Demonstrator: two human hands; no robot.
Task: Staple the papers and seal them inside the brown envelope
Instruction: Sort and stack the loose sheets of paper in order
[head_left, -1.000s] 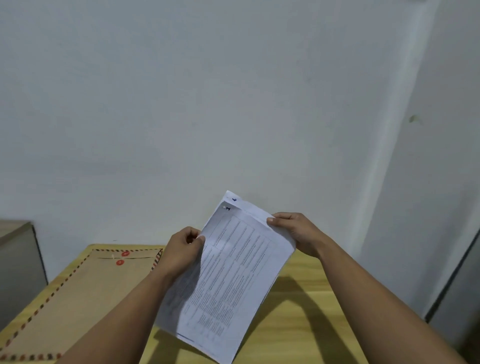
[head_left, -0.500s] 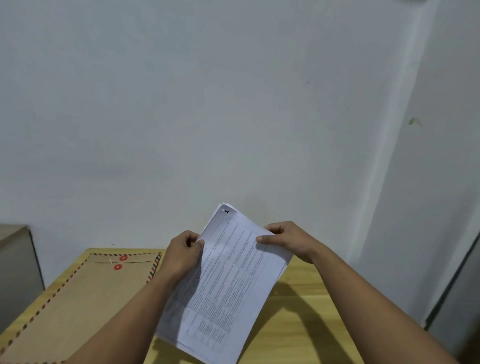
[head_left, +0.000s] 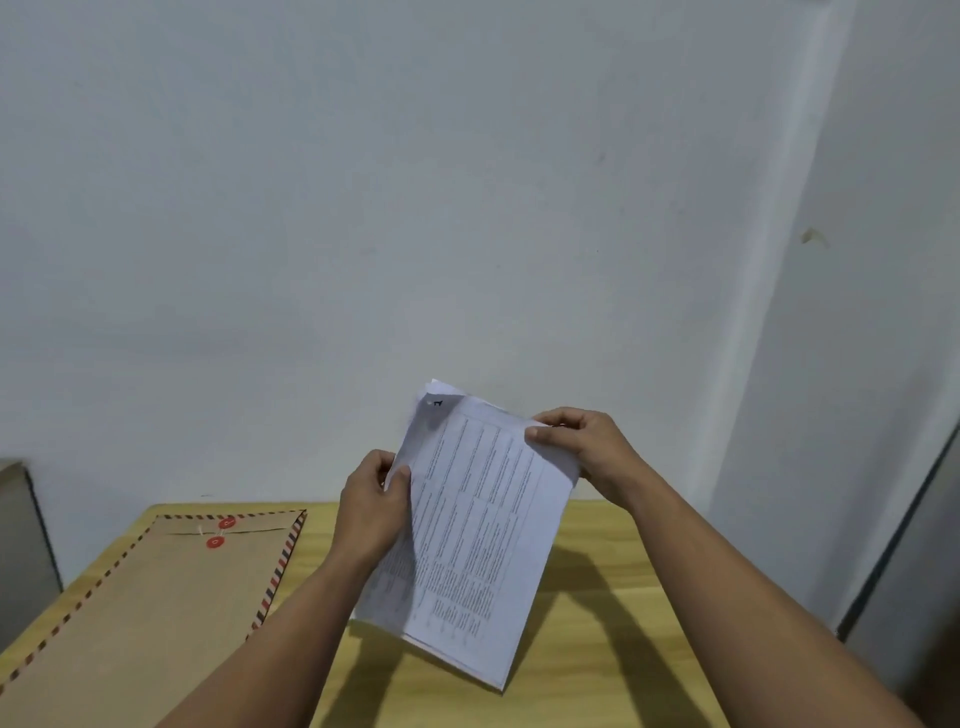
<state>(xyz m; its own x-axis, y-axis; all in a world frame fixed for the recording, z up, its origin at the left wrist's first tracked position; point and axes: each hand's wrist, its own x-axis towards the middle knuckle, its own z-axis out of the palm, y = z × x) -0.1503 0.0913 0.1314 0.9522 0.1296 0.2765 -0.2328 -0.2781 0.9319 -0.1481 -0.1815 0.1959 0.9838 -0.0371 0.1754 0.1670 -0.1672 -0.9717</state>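
The papers (head_left: 483, 540) are a thin stack of printed white sheets held up in the air above the wooden table (head_left: 597, 623), between the person's two hands. Their long axis runs on a slant: the top edge leans away toward the white wall (head_left: 467, 182) and to the left, while the bottom corner points down and toward the viewer, hanging just over the tabletop. The printed face, filled with rows of small text in a table layout too blurred to read, is turned toward the camera. At the upper left corner the sheets fan apart slightly, and a small dark mark sits there; whether it is a staple cannot be told.

The left hand (head_left: 371, 506) pinches the left long edge of the stack, thumb on the front and fingers curled behind. The right hand (head_left: 587, 447) clamps the upper right corner, thumb pressed on the front face. Both hands are closed on the sheets.

The brown envelope (head_left: 156, 608) lies flat on the left part of the table, well apart from the stack, its long axis running away from the viewer. Its border is striped red and dark, and two red button closures (head_left: 221, 532) sit near the far end with the flap folded down. What is inside it cannot be seen.
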